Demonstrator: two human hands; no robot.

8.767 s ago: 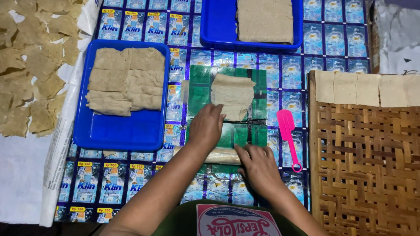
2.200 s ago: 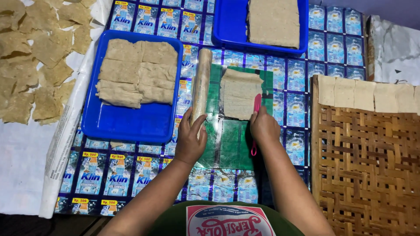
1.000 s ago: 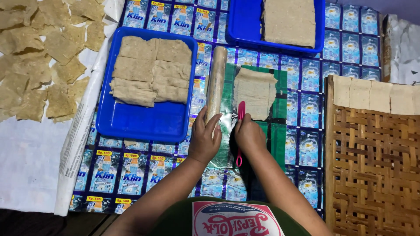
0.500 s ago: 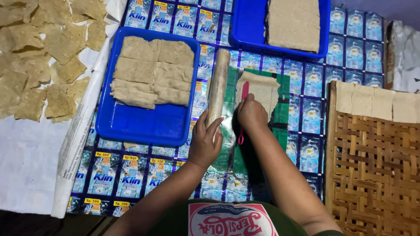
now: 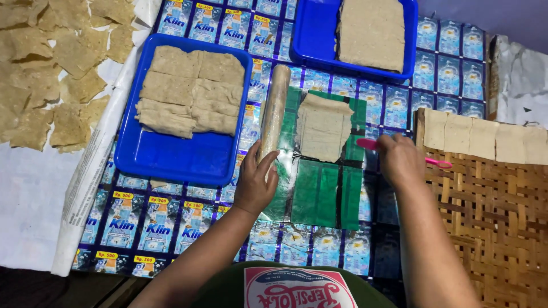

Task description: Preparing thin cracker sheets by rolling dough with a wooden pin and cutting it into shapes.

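A thin flattened dough sheet (image 5: pixel 323 126), scored into strips, lies on a green plastic sheet (image 5: pixel 325 194). To its left rests a plastic-wrapped rolling pin (image 5: pixel 274 113). My left hand (image 5: pixel 255 182) rests on the near end of the rolling pin and the green sheet's left edge. My right hand (image 5: pixel 401 159) holds a pink plastic knife (image 5: pixel 438 163) at the green sheet's right edge, beside the woven bamboo tray (image 5: pixel 485 228).
A blue tray (image 5: pixel 160 159) at the left holds several dough slabs (image 5: pixel 191 91). A second blue tray (image 5: pixel 311 40) at the top carries a big dough block (image 5: pixel 371 31). Cut pieces (image 5: pixel 479 137) line the woven tray's far edge. Dried pieces (image 5: pixel 51 74) lie on white paper at the left.
My right hand has drawn the pink knife off the dough sheet to the right, toward the woven tray. The left hand stays on the rolling pin's near end.
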